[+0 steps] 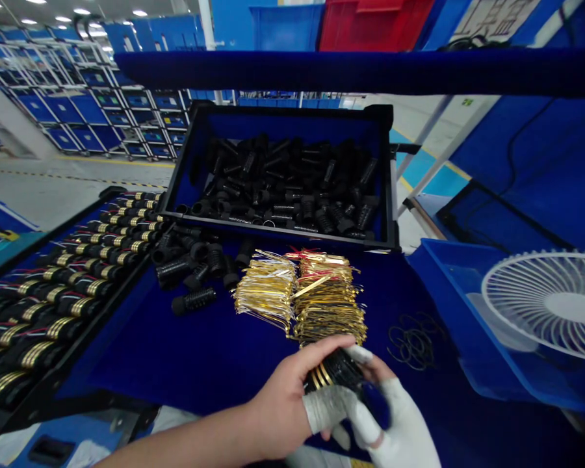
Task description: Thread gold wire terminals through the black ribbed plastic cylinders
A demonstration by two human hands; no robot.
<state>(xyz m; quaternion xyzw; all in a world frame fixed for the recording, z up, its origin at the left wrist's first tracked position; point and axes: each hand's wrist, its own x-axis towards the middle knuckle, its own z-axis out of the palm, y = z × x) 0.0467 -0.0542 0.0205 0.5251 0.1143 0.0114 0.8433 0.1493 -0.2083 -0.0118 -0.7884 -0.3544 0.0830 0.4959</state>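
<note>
Both my hands are wrapped around a black ribbed cylinder with gold rings (338, 369), held low over the front of the blue work surface. My left hand (283, 396), with grey-white tape on a finger, grips it from the left side. From the right, my right hand (402, 419) in a white glove with bare fingertips closes on the same part, hiding much of its lower end. Just beyond the hands lie bundles of gold strips with white wires (266, 289) and with red and dark wires (326, 299).
A tilted bin (275, 231) of black cylinders stands behind, with loose black cylinders (195, 300) before it. At left, a rack (53, 370) carries rows of gold-ringed parts. Thin black rings (412, 344) lie right, near a blue tray (472, 325) and a white fan (560, 305).
</note>
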